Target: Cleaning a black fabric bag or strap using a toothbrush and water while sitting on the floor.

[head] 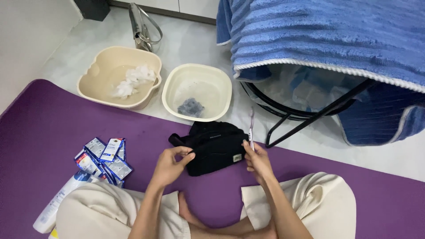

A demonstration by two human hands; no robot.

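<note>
A small black fabric pouch (214,146) lies on the purple mat (40,132) in front of my crossed legs. My left hand (170,164) pinches its near left edge. My right hand (257,160) grips the pouch's right side and also holds a thin pale toothbrush (251,128) that points up and away from me. The pouch's opening is hidden from view.
Several blue and white sachets (104,157) and a white bottle (55,203) lie at my left knee. Beyond the mat stand a beige basin (88,79) with white cloth and a cream basin (170,95) with a grey-blue item. A blue towel (327,35) drapes a black-framed rack (305,119).
</note>
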